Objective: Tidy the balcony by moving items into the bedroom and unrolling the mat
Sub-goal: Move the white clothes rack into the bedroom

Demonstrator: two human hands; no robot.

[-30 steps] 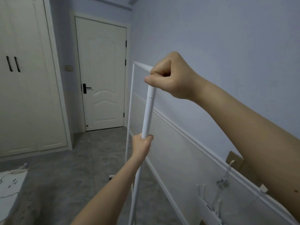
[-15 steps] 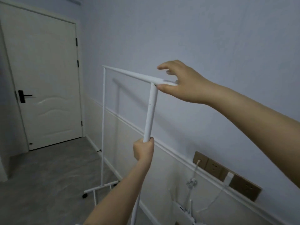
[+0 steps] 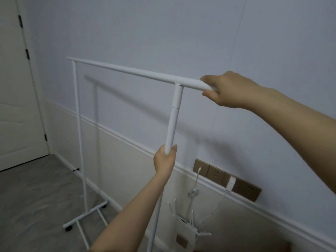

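L hand (image 3: 164, 159) wrapped round near upright of white clothes rack (image 3: 127, 72), R hand (image 3: 224, 90) clamped on top rail's near end at 2 o'clock; rack stands along wall, wheeled base (image 3: 85, 216) on grey floor at 8 o'clock, sockets (image 3: 225, 179) & router (image 3: 185, 224) at 5

White metal clothes rack (image 3: 127, 71), empty, standing upright on the grey floor (image 3: 36, 197) just beside the wall. Long top bar runs level from the far post to the near end; thin far post drops to a wheeled base with black casters. Near post is thicker at top with a joint collar, thinner below. Nothing hangs on it. Near base out of view.
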